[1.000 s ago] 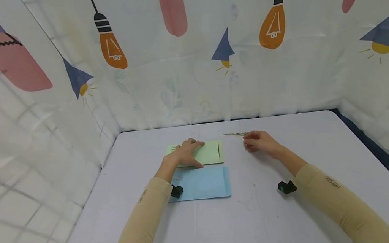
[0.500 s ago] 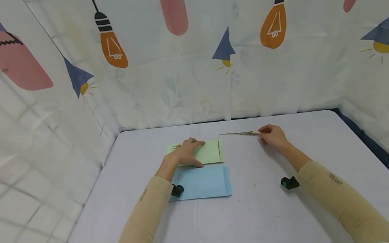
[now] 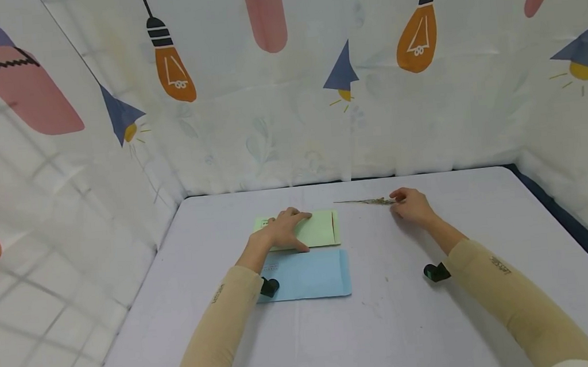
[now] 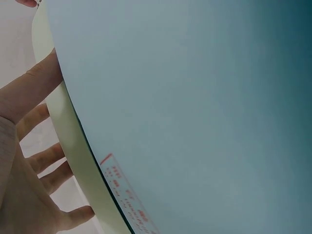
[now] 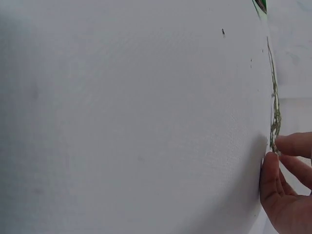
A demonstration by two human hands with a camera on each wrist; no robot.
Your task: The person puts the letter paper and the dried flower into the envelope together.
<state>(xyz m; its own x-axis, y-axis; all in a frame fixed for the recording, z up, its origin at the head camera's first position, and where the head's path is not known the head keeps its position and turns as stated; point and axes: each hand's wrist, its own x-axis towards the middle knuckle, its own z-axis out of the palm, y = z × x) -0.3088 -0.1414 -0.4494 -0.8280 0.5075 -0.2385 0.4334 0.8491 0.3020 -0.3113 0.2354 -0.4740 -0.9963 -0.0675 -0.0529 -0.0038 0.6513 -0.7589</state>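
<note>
My left hand [image 3: 288, 230] rests spread over a pale green envelope [image 3: 321, 230], its thumb near the top edge of the blue envelope [image 3: 312, 277] in front. In the left wrist view the fingers [image 4: 46, 158] lie straight across the green paper, and red print marks the blue envelope. Farther right, a thin dried flower sprig [image 3: 365, 201] lies sideways near the back of the table. At its right, bushier end, my right hand [image 3: 414, 206] pinches the tip between thumb and forefinger. The right wrist view shows the sprig [image 5: 275, 105] stretching away from those fingertips.
A white cloth covers the table [image 3: 379, 338], with tiny crumbs scattered in front. Behind stands a printed curtain [image 3: 299, 119]; another hangs along the left side. Small black cameras [image 3: 437, 272] sit at both wrists.
My right hand has moved right along the sprig to its bushy end, uncovering more of it. The left hand stays on the green envelope.
</note>
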